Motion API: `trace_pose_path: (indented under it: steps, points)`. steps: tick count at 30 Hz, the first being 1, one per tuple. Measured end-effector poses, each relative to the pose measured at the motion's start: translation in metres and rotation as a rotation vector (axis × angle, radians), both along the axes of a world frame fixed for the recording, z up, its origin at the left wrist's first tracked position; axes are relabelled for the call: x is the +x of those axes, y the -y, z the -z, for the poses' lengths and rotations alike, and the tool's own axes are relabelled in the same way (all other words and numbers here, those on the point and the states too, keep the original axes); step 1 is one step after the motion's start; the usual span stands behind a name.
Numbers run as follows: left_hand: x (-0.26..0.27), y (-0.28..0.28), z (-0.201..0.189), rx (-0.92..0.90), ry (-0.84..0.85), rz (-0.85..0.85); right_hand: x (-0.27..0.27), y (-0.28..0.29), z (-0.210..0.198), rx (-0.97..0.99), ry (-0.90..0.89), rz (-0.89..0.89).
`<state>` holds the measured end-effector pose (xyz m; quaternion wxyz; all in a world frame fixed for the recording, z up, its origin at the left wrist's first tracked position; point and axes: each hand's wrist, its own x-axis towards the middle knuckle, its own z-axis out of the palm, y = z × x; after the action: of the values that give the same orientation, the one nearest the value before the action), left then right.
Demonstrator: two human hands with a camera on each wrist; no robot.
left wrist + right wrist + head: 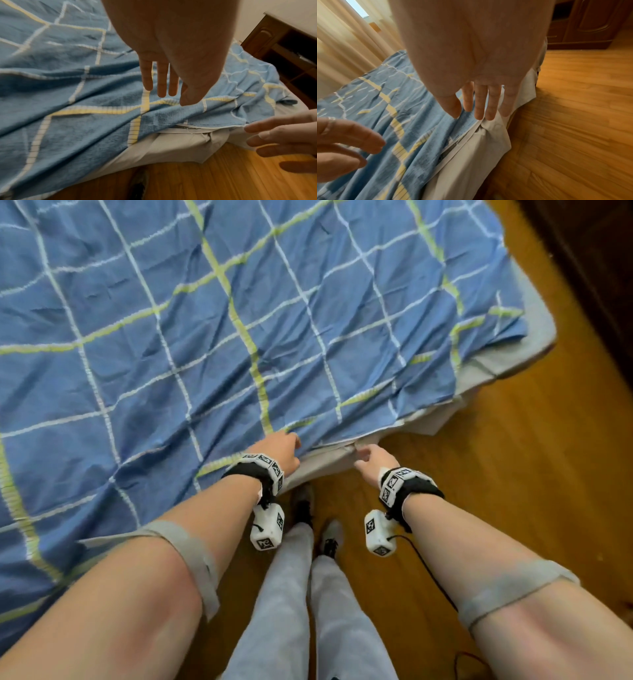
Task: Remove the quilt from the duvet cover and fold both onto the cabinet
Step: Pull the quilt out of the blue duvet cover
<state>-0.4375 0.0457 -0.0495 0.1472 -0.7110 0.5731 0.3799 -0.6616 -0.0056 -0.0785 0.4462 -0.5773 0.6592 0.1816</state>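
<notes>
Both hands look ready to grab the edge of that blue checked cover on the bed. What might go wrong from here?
The left hand and right hand are open at the duvet cover hem, so a grab might catch the grey sheet below too. The hem hangs over the wooden floor, so pulled fabric may drag there. The zipper opening looks narrow; tugging could strain it.

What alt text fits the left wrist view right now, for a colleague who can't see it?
The left hand, fingers straight, reaches down over the near edge of a blue checked duvet cover spread on a bed. The right hand, also open, comes in beside the cover's white-trimmed edge, above grey bedding and a wooden floor.
</notes>
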Motion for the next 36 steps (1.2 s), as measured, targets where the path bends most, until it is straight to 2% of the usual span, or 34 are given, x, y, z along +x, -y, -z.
trace_pose_path:
  steps: [6,9,12,16,20,23,26,29,32,36]
  points:
    - [-0.015,0.048,0.086,-0.088,-0.055,-0.091,0.006,0.047,0.072,0.018,0.023,0.133]
    - [-0.016,0.059,0.119,-0.043,-0.063,-0.028,0.015,0.068,0.099,0.054,0.006,0.248]
    - [-0.013,0.067,0.143,0.037,-0.037,0.037,0.019,0.079,0.114,0.034,0.069,0.386]
    - [-0.015,0.075,0.147,0.003,0.066,0.069,0.017,0.090,0.113,-0.168,0.135,0.457]
    - [-0.013,0.086,0.144,-0.017,0.105,0.050,0.015,0.110,0.092,-0.380,0.132,0.310]
    - [-0.016,0.091,0.130,0.024,0.061,0.021,0.015,0.128,0.075,-0.456,0.144,0.156]
    - [-0.016,0.092,0.114,0.057,-0.046,-0.087,0.020,0.147,0.062,-0.518,0.104,0.036]
    - [-0.017,0.088,0.097,-0.015,-0.064,-0.273,0.024,0.156,0.047,-0.515,0.065,-0.108]
    - [-0.016,0.093,0.063,-0.091,-0.074,-0.399,0.020,0.159,0.029,-0.552,0.067,-0.181]
    - [-0.002,0.111,-0.005,-0.212,0.122,-0.331,0.008,0.178,-0.014,-0.569,0.078,-0.257]
